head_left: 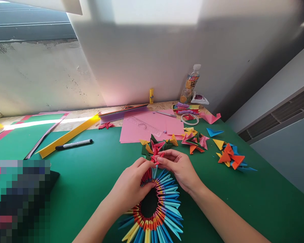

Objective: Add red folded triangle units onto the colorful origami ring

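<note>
The paper ring (164,206) lies flat on the green worktop (91,175) right in front of me, a wheel of many small folded units slotted into one another, with blue, yellow and red points fanning outward around a dark hole. I judge it very light and only held together by friction, so it would likely spring apart if squeezed or lifted by one spike. The safer hold looks to be across the thick inner band, where the units are packed tight. My left hand (131,187) is curled over the far left part of the ring, fingers bent and closed on the red units at its rim, wrist low, forearm coming in from the lower left. My right hand (178,168) comes in from the lower right, palm turned inward, thumb and fingertips pinched on a small red folded piece (157,158) just above the ring's far edge, where both hands meet. That piece is stiff at its creases but easily crushed. A loose pile of folded pieces (157,146) sits just beyond my fingertips.
</note>
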`<control>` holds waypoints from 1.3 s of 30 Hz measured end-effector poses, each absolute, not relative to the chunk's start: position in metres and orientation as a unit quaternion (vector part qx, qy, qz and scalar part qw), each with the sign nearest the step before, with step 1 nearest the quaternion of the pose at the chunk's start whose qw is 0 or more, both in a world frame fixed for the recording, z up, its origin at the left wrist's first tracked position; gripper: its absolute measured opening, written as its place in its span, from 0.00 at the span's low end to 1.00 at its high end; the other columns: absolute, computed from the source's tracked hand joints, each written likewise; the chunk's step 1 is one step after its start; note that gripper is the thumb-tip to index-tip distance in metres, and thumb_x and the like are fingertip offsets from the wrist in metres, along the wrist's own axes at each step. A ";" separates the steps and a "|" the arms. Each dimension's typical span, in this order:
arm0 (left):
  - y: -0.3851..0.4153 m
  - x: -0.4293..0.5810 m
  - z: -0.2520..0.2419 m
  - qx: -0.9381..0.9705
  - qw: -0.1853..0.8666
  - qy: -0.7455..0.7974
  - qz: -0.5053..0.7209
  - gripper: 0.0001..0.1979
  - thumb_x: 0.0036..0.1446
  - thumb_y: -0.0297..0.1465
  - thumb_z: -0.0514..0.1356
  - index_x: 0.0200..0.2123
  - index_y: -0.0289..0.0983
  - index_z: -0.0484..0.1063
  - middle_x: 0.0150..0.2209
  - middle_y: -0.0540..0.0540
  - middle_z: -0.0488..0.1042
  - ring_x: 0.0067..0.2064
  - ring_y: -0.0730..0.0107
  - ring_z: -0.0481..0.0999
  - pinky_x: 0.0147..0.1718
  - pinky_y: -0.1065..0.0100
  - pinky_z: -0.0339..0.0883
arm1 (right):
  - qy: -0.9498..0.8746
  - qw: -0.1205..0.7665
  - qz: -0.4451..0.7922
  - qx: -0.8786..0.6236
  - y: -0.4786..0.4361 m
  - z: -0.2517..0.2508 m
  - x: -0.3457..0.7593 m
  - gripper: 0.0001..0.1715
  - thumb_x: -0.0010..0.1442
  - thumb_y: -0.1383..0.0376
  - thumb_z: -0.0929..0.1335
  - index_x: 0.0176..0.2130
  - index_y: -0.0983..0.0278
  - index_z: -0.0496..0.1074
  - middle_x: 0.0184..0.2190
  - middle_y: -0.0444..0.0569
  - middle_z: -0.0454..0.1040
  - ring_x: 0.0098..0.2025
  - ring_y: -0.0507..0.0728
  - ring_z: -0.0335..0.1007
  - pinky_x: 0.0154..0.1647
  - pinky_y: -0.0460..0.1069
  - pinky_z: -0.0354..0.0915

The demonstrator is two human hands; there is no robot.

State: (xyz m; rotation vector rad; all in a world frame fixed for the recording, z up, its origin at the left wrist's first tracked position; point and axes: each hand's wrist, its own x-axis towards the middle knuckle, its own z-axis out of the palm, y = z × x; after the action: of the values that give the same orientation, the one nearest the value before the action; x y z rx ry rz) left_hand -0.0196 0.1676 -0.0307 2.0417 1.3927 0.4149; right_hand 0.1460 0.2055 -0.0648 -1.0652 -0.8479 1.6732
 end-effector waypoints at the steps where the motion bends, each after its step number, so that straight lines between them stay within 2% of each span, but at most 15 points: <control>1: 0.168 -0.020 -0.031 0.774 0.312 0.527 0.159 0.16 0.52 0.27 0.60 0.45 0.44 0.64 0.43 0.50 0.66 0.41 0.66 0.70 0.40 0.64 0.65 | -0.350 0.471 0.683 -0.435 0.205 -0.065 0.146 0.14 0.39 0.64 0.77 0.28 0.65 0.75 0.27 0.46 0.77 0.31 0.54 0.73 0.34 0.48 0.72; 6: 0.168 -0.020 -0.032 0.773 0.317 0.525 0.162 0.16 0.52 0.27 0.60 0.45 0.44 0.64 0.44 0.49 0.68 0.42 0.65 0.71 0.41 0.64 0.65 | -0.368 0.468 0.676 -0.435 0.204 -0.065 0.148 0.15 0.39 0.63 0.77 0.29 0.65 0.75 0.28 0.47 0.78 0.31 0.54 0.74 0.34 0.48 0.71; 11: 0.168 -0.019 -0.031 0.747 0.329 0.548 0.181 0.22 0.50 0.27 0.61 0.48 0.41 0.60 0.48 0.47 0.70 0.48 0.61 0.70 0.45 0.61 0.63 | -0.390 0.464 0.667 -0.433 0.204 -0.067 0.145 0.15 0.38 0.63 0.77 0.29 0.65 0.75 0.28 0.47 0.78 0.32 0.54 0.73 0.34 0.49 0.71; 16: 0.168 -0.018 -0.028 0.742 0.336 0.557 0.163 0.17 0.50 0.28 0.62 0.44 0.40 0.63 0.42 0.48 0.72 0.44 0.61 0.71 0.43 0.60 0.64 | -0.393 0.462 0.663 -0.438 0.203 -0.067 0.144 0.15 0.39 0.62 0.77 0.29 0.65 0.75 0.28 0.47 0.77 0.32 0.55 0.73 0.34 0.49 0.71; 22: 0.169 -0.019 -0.029 0.747 0.338 0.541 0.185 0.17 0.49 0.25 0.62 0.43 0.41 0.64 0.43 0.48 0.70 0.43 0.64 0.70 0.41 0.64 0.65 | -0.395 0.469 0.657 -0.438 0.203 -0.067 0.144 0.16 0.40 0.60 0.76 0.29 0.65 0.74 0.28 0.47 0.77 0.33 0.55 0.73 0.33 0.48 0.71; 26: 0.169 -0.018 -0.030 0.740 0.331 0.553 0.194 0.19 0.48 0.26 0.62 0.44 0.41 0.63 0.42 0.48 0.71 0.43 0.63 0.71 0.42 0.63 0.64 | -0.400 0.468 0.652 -0.443 0.202 -0.066 0.143 0.16 0.40 0.59 0.76 0.29 0.65 0.74 0.28 0.48 0.76 0.33 0.56 0.73 0.33 0.50 0.71; 30: 0.169 -0.018 -0.029 0.735 0.334 0.562 0.180 0.16 0.48 0.27 0.63 0.41 0.40 0.64 0.39 0.49 0.72 0.40 0.63 0.71 0.39 0.63 0.65 | -0.402 0.465 0.652 -0.444 0.202 -0.065 0.143 0.16 0.41 0.59 0.76 0.30 0.64 0.73 0.29 0.47 0.76 0.34 0.56 0.72 0.34 0.49 0.71; 39: 0.169 -0.019 -0.029 0.747 0.339 0.540 0.189 0.16 0.49 0.26 0.62 0.42 0.40 0.65 0.41 0.47 0.71 0.41 0.64 0.71 0.38 0.65 0.65 | -0.404 0.466 0.652 -0.441 0.202 -0.066 0.142 0.15 0.44 0.59 0.74 0.32 0.65 0.72 0.31 0.48 0.76 0.36 0.56 0.72 0.34 0.49 0.71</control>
State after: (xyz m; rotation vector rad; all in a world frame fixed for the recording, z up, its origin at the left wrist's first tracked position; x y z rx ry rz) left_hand -0.0194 0.1695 -0.0291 1.9446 1.4054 0.4909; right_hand 0.1419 0.2022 -0.0664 -1.0831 -0.9914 1.6019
